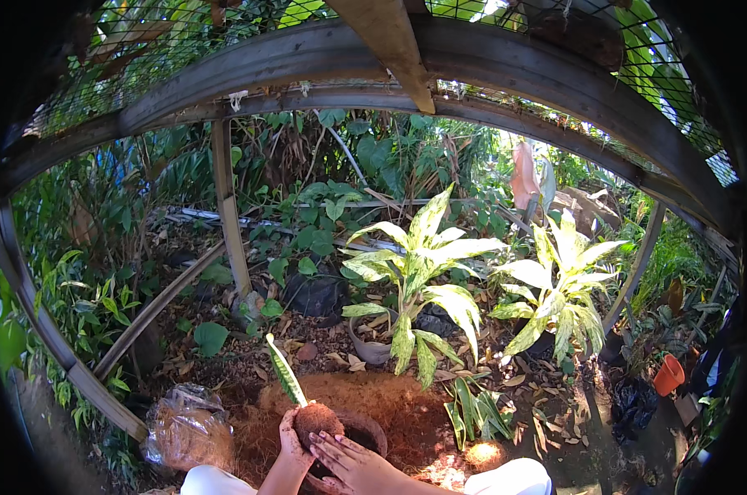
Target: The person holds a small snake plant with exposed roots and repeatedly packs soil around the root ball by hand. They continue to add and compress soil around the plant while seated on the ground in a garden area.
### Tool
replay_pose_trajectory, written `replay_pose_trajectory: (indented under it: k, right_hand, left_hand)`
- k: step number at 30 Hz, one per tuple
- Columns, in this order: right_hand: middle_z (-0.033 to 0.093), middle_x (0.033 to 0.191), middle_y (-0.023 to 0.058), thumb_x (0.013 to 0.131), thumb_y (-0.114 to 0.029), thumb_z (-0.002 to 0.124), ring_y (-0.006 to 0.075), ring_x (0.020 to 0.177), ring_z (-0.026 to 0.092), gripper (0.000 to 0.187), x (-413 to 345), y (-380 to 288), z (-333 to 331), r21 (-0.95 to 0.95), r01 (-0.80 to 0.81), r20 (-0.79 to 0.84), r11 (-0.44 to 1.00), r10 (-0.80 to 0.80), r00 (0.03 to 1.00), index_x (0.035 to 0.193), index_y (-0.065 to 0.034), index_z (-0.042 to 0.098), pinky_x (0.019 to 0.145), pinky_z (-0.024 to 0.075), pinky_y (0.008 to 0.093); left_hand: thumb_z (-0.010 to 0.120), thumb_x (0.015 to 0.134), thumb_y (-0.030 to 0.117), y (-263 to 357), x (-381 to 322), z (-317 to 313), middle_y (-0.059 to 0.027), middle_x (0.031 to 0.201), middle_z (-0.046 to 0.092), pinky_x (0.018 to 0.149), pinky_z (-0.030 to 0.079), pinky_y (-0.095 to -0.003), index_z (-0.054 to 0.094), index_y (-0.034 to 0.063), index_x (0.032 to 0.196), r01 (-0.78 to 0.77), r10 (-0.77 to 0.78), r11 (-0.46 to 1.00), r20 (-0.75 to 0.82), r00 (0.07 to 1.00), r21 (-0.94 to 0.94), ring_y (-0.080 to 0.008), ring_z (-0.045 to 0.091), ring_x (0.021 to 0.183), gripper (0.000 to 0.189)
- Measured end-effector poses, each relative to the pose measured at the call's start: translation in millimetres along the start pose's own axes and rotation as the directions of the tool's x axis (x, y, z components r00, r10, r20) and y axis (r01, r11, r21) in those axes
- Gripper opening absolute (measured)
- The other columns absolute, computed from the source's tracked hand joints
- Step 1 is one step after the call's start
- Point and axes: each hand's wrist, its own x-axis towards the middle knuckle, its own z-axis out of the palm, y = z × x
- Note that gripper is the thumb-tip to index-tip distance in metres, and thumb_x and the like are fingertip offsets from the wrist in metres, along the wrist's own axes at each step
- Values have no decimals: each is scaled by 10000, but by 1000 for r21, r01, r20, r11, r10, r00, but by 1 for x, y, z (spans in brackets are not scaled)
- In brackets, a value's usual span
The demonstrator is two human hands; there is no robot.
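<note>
A brown ball of coir-like fibre [318,421] is cupped between my two hands. From its upper left side a single variegated leaf cutting [285,374], like a snake plant's, sticks up at a tilt. My left hand [295,444] holds the ball from the left and below. Across its lower right side lies my right hand [352,459], fingers extended and soiled. Just behind and beneath the hands is a round dark pot [376,428], partly hidden by them. Loose brown fibre [373,390] is spread on the ground around it.
A clear plastic bag of fibre [188,430] sits at left. Cut green leaves [475,411] and a small fibre ball [483,455] lie at right. Beyond stand two variegated potted plants [417,278] [559,284]. A wooden post [228,210], mesh roof and orange pot [669,375] surround the spot.
</note>
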Motion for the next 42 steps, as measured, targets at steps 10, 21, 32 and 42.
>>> replay_pose_trajectory:
  k: [10, 21, 32, 42]
  right_hand:
    - [446, 1402, 138, 924, -228, 491, 273, 1345, 371, 450, -6, 6, -1, 87, -1, -186, 996, 17, 982, 1330, -33, 487, 1121, 287, 395]
    - [449, 1392, 160, 903, -234, 535, 314, 1333, 378, 476, -9, 10, -4, 78, -35, -65, 996, 40, 997, 1309, 13, 497, 1117, 287, 432]
    - [359, 1465, 127, 891, -357, 543, 329, 1381, 289, 569, 1, 10, -14, 34, -141, 27, 989, 140, 990, 1353, -37, 455, 1139, 201, 478]
    - [202, 1525, 191, 946, -368, 492, 336, 1417, 194, 634, -7, 10, -4, 650, -129, -280, 749, 393, 876, 1469, -81, 275, 1155, 150, 411]
  left_hand:
    - [492, 840, 376, -3, 2, 4, -151, 975, 655, 794, 537, -472, 589, 45, 1071, -56, 56, 998, -8, 998, -6, -322, 648, 881, 415]
    - [500, 854, 319, -5, -6, 12, -146, 1032, 639, 847, 516, -450, 571, 40, 1109, -64, 65, 998, 18, 998, -17, -291, 629, 943, 385]
    - [502, 878, 341, -9, -9, 9, -157, 1066, 635, 873, 515, -441, 575, 37, 1134, -38, 36, 999, 77, 996, 26, -341, 617, 981, 404]
    - [526, 864, 386, -14, -9, 9, -135, 1097, 613, 942, 472, -464, 569, 54, 1154, -109, 120, 992, 242, 963, -58, -339, 566, 1084, 443]
